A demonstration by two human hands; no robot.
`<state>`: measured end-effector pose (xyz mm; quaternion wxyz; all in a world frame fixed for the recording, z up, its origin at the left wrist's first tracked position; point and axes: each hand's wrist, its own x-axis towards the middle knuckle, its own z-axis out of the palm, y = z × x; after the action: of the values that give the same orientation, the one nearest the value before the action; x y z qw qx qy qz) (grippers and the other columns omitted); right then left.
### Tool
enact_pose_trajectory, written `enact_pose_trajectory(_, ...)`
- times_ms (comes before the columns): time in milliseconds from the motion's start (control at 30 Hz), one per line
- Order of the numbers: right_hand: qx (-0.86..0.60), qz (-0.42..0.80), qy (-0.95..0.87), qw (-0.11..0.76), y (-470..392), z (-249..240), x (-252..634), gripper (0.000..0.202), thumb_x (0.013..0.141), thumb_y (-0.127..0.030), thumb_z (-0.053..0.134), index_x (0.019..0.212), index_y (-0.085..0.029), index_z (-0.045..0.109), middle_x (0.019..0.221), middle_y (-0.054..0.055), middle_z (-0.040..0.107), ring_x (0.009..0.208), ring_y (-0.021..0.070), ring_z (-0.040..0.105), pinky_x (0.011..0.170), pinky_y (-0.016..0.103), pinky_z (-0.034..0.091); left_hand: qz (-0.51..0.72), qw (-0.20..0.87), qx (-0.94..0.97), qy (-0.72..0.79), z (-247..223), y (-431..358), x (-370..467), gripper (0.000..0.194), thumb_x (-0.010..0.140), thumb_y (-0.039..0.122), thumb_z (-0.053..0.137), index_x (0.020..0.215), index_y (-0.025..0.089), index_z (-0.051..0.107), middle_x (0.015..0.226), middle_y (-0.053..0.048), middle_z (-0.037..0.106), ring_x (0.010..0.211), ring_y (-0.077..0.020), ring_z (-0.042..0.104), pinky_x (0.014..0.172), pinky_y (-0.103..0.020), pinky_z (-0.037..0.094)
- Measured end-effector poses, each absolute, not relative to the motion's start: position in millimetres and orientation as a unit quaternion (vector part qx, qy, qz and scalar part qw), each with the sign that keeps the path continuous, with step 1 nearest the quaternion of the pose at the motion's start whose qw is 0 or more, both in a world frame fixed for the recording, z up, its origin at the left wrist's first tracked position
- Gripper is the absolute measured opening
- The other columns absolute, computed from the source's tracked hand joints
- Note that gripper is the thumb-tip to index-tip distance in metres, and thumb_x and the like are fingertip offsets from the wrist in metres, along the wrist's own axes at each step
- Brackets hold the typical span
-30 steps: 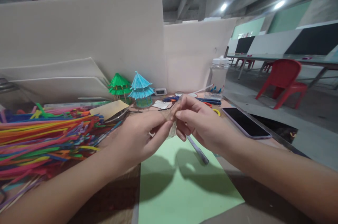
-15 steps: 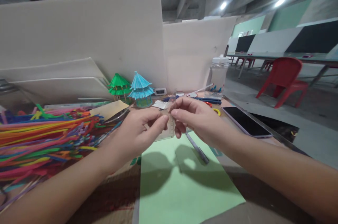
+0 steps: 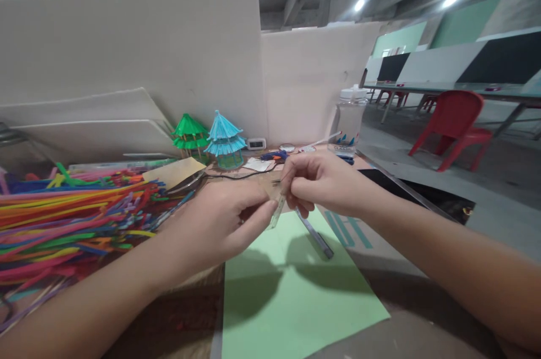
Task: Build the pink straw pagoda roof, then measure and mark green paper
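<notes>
Over the green paper, both hands are raised close together at a small clear plastic ruler. My left hand pinches it from the left between thumb and curled fingers. From the right, my right hand is closed at its edge, fingertips bent inward. Short thin dark lines show between the hands, too fine to name. Much of the clear plastic is hidden by the fingers. A grey pen lies on the paper just below my right hand.
Bundled coloured pipe cleaners cover the left side. Behind stand a green model pavilion, a blue one, a small digital clock, a blue glue gun and a clear bottle. A red chair is farther right.
The ruler has turned, and its scale now slants instead of standing upright. My right hand has curled more tightly; its forearm now covers most of the phone. My left hand has shifted slightly right.
</notes>
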<state>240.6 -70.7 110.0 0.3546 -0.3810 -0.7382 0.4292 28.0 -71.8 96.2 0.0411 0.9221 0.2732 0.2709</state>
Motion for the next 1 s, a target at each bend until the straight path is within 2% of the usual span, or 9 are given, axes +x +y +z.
enact_pose_trajectory(133,-0.360,0.459,-0.732,0.352,-67,113,240,0.015,0.077,-0.007,0.051,0.079,-0.015,0.063,0.061,-0.002,0.067,0.045,0.0085,0.060,0.045,0.020,0.048,0.292,0.102,0.908,0.283,104,-72,30,0.032,0.097,0.025,0.045,0.068,0.018,0.055,0.061,0.004,0.047,0.057,-0.0089,0.046,0.055,-0.021,0.034)
enact_pose_trajectory(300,-0.341,0.461,-0.745,0.340,-66,117,247,0.009,0.088,-0.021,0.061,0.085,-0.014,0.066,0.072,0.002,0.072,0.052,0.0088,0.063,0.050,0.021,0.051,0.306,0.135,0.887,0.319,107,-68,29,0.038,0.096,0.030,0.047,0.061,0.017,0.053,0.057,0.004,0.048,0.053,-0.0091,0.045,0.051,-0.022,0.032)
enact_pose_trajectory(467,-0.354,0.460,-0.730,0.360,-67,117,246,0.011,0.084,-0.024,0.069,0.081,-0.015,0.065,0.069,0.001,0.070,0.053,0.0088,0.063,0.050,0.020,0.050,0.295,0.078,0.899,0.314,103,-69,29,0.035,0.096,0.028,0.045,0.065,0.017,0.054,0.060,0.003,0.051,0.057,-0.0103,0.049,0.054,-0.023,0.033)
enact_pose_trajectory(633,-0.378,0.446,-0.726,0.363,-72,115,239,0.005,0.080,-0.012,0.062,0.078,-0.016,0.061,0.061,-0.003,0.066,0.050,0.0080,0.062,0.047,0.018,0.048,0.294,0.001,0.912,0.285,97,-71,31,0.032,0.096,0.023,0.046,0.065,0.018,0.051,0.058,0.005,0.046,0.053,-0.0085,0.043,0.053,-0.023,0.030)
enact_pose_trajectory(767,-0.384,0.440,-0.726,0.363,-74,113,237,0.011,0.076,-0.007,0.054,0.077,-0.018,0.058,0.050,-0.006,0.061,0.046,0.0079,0.059,0.043,0.016,0.043,0.291,-0.009,0.916,0.276,95,-73,32,0.031,0.097,0.022,0.047,0.067,0.018,0.049,0.059,0.006,0.045,0.053,-0.0074,0.042,0.053,-0.022,0.029)
enact_pose_trajectory(1000,-0.393,0.453,-0.720,0.350,-74,113,237,0.009,0.074,-0.010,0.057,0.076,-0.018,0.054,0.053,-0.006,0.062,0.046,0.0087,0.061,0.043,0.016,0.044,0.292,-0.011,0.916,0.276,96,-73,30,0.031,0.097,0.022,0.048,0.066,0.018,0.049,0.057,0.006,0.043,0.051,-0.0071,0.040,0.051,-0.022,0.028)
